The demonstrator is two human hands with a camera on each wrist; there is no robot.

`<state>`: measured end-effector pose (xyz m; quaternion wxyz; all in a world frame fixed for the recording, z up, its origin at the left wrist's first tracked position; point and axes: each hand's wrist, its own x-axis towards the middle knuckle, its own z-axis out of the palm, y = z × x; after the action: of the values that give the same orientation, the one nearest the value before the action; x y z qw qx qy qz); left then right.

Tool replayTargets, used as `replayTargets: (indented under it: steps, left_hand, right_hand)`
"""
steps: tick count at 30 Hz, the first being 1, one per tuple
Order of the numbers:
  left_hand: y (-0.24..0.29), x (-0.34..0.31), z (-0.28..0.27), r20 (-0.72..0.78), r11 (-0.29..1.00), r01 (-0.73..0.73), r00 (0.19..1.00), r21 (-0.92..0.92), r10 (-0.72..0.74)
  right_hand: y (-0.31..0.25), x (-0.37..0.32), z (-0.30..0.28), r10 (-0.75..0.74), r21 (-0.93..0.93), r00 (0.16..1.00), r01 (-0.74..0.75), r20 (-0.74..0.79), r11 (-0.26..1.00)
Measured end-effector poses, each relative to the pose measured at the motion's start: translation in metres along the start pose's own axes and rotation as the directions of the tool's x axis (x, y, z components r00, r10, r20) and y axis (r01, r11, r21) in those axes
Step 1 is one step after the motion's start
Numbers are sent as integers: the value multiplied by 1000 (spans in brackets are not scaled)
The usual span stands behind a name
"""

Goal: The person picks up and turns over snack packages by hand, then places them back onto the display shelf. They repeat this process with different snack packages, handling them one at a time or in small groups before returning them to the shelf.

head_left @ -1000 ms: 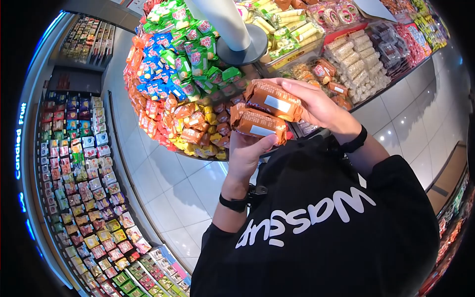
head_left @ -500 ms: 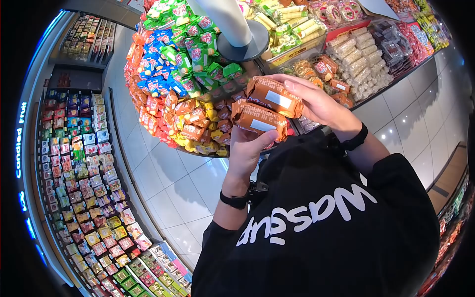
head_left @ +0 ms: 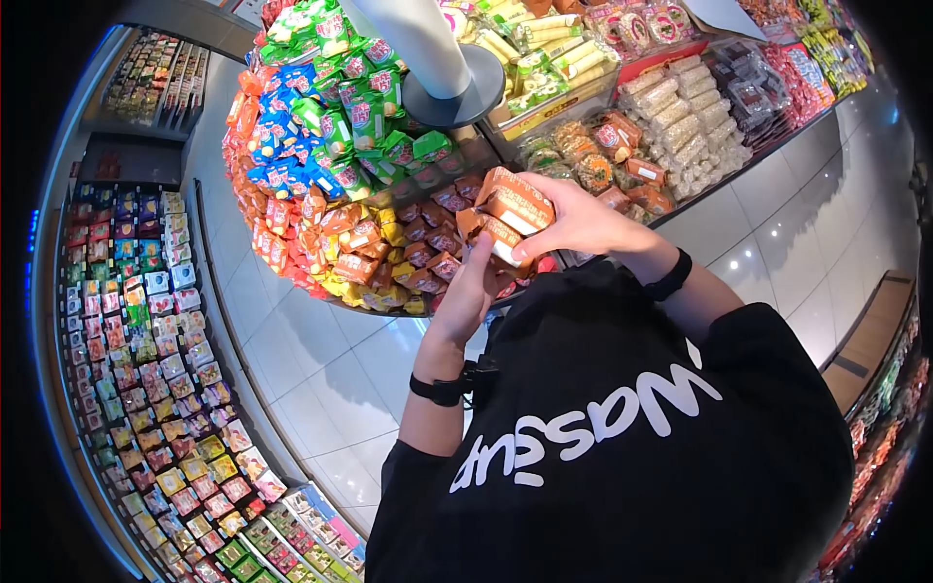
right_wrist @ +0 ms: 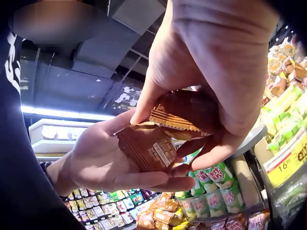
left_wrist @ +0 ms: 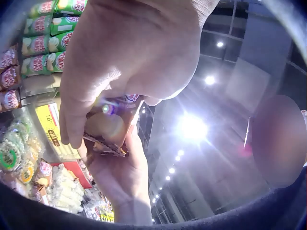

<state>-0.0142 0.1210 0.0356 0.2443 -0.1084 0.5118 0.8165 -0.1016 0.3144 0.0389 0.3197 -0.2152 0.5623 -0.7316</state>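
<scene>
Two brown snack packets are held together in front of the torso: an upper packet [head_left: 518, 200] and a lower packet [head_left: 502, 238]. My right hand [head_left: 580, 216] grips them from the right, its thumb over the lower packet and its fingers curled round the far side. Beneath and to the left, my left hand [head_left: 465, 291] supports the lower packet. In the right wrist view the left palm [right_wrist: 103, 158] faces up, fingers nearly straight under that packet [right_wrist: 151, 146] and thumb along its edge. The left wrist view shows one brown packet [left_wrist: 108, 124] between the hands.
Beyond the hands, a rounded display bin holds green packets [head_left: 367, 117], blue packets [head_left: 282, 121] and brown packets [head_left: 442, 243]. A white post [head_left: 418, 49] rises from it. Right of it lie wrapped rolls [head_left: 680, 102]. A long shelf of bagged snacks [head_left: 160, 369] runs along the left.
The right hand has shifted toward the left hand, its thumb now over the lower packet. The packets have turned and drawn closer together. The left fingers have straightened. The view has shifted slightly.
</scene>
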Motion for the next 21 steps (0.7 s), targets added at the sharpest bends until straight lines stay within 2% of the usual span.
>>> replayTargets:
  steps: [5,8,10,12,13,14,15,16,17,18,21]
  left_hand:
    - [-5,7,-9,-87,976,159,985,148,-147]
    - [-7,8,-4,-151,960,180,977,216,-149]
    - [-14,10,-6,-166,956,152,980,251,-112]
    - [-19,9,-5,-226,942,140,971,305,-72]
    - [-21,8,-9,-209,951,136,975,278,-79]
    - [-22,6,-13,-189,955,131,979,267,-81]
    - [-22,5,-17,-167,959,124,982,256,-83]
    - [-23,3,-20,-146,962,118,986,245,-84]
    - [-20,1,-19,-138,964,109,988,243,-77]
    - [-17,-1,-17,-128,965,101,989,241,-72]
    - [-18,-3,-16,-125,967,110,989,231,-82]
  right_hand:
    - [48,5,-12,101,133,995,-102,13,986]
    - [62,4,-18,168,223,986,-166,7,961]
    - [61,0,-28,218,210,975,-205,-37,956]
    - [59,-6,-50,181,190,978,-159,-105,969]
    - [56,-9,-68,189,29,965,-187,-180,982]
    - [53,-14,-80,175,20,945,-176,-277,984]
    - [71,-16,-109,216,-83,897,-267,-384,960]
    - [73,-22,-122,191,-220,814,-361,-549,906]
    - [113,-26,-160,86,-354,786,-370,-612,859]
    - [150,-28,-190,-28,-477,754,-386,-657,790]
    - [145,-33,-174,-92,-672,724,-576,-684,466]
